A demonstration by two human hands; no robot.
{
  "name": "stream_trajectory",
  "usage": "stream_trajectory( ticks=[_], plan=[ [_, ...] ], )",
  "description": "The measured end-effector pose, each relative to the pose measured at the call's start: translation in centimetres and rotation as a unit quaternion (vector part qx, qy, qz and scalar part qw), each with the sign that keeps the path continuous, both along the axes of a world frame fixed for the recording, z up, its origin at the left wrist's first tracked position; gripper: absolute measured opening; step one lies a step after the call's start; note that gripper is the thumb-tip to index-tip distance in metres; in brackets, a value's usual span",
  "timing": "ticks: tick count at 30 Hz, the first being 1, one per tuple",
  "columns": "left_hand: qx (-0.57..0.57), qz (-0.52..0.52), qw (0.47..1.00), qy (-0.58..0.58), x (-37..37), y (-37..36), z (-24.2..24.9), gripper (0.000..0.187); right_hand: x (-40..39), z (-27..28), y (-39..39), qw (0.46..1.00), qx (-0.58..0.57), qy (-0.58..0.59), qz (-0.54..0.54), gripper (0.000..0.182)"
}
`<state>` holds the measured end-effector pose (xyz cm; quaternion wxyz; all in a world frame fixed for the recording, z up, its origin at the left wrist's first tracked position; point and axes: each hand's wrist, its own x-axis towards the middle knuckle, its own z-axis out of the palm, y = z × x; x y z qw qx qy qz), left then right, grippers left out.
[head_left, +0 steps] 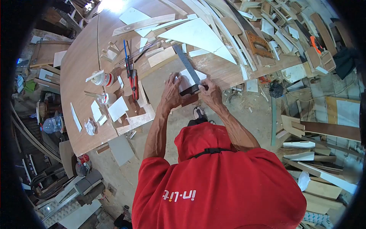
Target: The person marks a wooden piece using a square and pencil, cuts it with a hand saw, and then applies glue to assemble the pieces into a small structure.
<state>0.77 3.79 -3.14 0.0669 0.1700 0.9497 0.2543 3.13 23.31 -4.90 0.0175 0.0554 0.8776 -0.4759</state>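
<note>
A try square [187, 65] with a long metal blade and a dark stock lies over a small white board [187, 79] at the near edge of the wooden table [80, 61]. My left hand [172, 91] grips the left side of the white board, fingers bent over its edge. On the right, my right hand [211, 92] pinches the dark stock of the square close to the board's near right corner. The blade points away from me, tilted to the left. Just beyond it lies a light wood block [161, 57].
Red and black pliers-like tool [134, 84], two white containers [103, 78] [108, 98] and white offcuts [118, 109] are on the left. A large white triangular panel [200, 36] and a handsaw [260, 45] lie beyond. Wood scraps [284, 42] pile up at the right.
</note>
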Motion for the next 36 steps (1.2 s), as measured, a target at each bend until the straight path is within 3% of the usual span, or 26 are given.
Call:
stream_trajectory(
  ticks=[8,14,21,23,36],
  plan=[
    [0.062,0.023,0.993,-0.094,-0.1,-0.5,1.4,0.113,0.2,-0.6,-0.1,0.999,-0.034,0.006,0.014,0.029],
    [0.121,0.043,0.984,-0.123,0.2,-0.9,3.1,0.122,0.2,-0.8,-0.3,1.000,0.008,0.011,0.014,0.029],
    [0.063,-0.001,0.995,-0.081,0.1,-1.2,1.2,0.102,0.5,-0.5,-0.2,1.000,0.012,0.022,0.018,0.031],
    [0.034,-0.007,0.998,-0.057,0.1,-1.4,0.8,0.092,0.5,0.3,-0.2,0.997,-0.050,-0.048,0.017,0.034],
    [0.036,-0.017,0.996,-0.077,-0.2,-1.7,0.0,0.089,0.7,-0.5,-0.4,0.999,-0.045,0.006,0.018,0.030]
  ],
)
